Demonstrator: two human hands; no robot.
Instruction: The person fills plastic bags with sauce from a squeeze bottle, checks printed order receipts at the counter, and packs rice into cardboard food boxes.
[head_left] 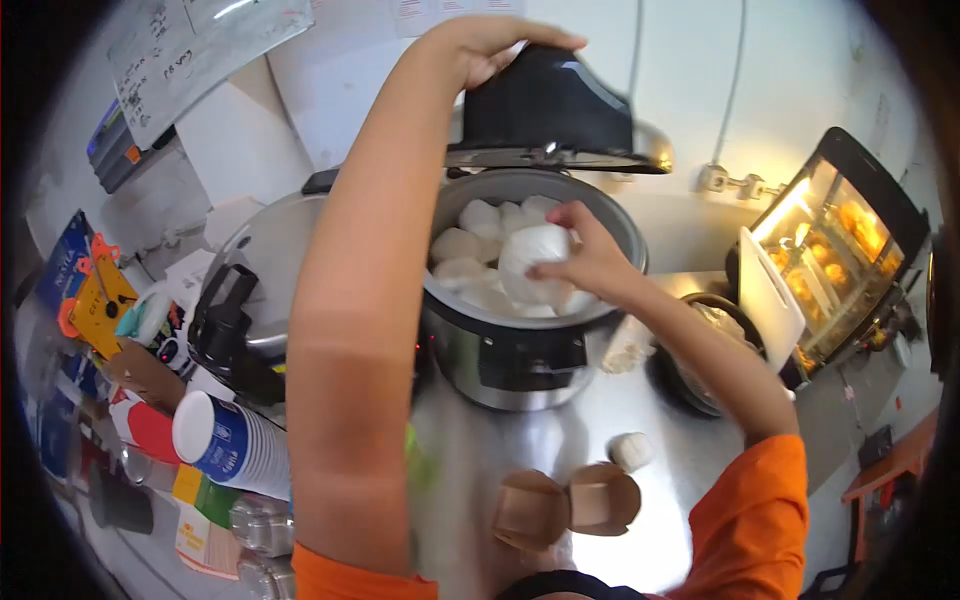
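At the cooker (515, 365), a white ball (533, 258)'s pinched in the half-closed right hand (592, 252), lid (548, 105) held up by the loosely curled left hand (488, 42); gentle grip's probably needed.

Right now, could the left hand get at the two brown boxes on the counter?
Probably not while it stays busy: the left hand is up at the pot's raised lid. The boxes themselves look uncovered, down in front of the pot.

2 cardboard boxes (530, 510) (604, 498), 2 hands (500, 48) (590, 258)
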